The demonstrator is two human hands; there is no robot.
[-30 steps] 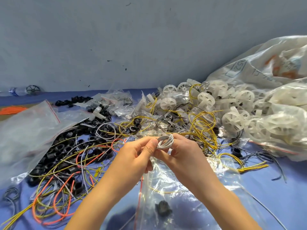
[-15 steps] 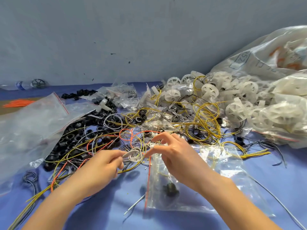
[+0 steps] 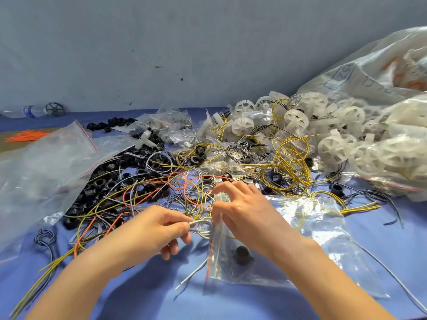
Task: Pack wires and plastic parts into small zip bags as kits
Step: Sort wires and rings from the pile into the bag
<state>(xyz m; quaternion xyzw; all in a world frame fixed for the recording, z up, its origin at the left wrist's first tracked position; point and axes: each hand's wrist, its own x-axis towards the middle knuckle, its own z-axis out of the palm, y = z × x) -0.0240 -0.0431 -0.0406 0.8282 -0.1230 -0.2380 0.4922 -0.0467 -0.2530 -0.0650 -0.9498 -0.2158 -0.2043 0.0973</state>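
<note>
Grey-white wire coil (image 3: 202, 227): we pinch it between thumb and forefinger of our left hand (image 3: 159, 229), right at the mouth of the small zip bag (image 3: 231, 272). Right hand (image 3: 245, 211): fingers curled, pinching the bag's red-striped open edge. The bag lies on the blue surface (image 3: 138, 294) and holds one black plastic part (image 3: 241, 254). Beyond our hands we list tangled orange wires (image 3: 184, 188) and yellow wires (image 3: 288, 158), a heap of black rings (image 3: 104, 181) at left, and white plastic wheels (image 3: 330, 148) at right.
</note>
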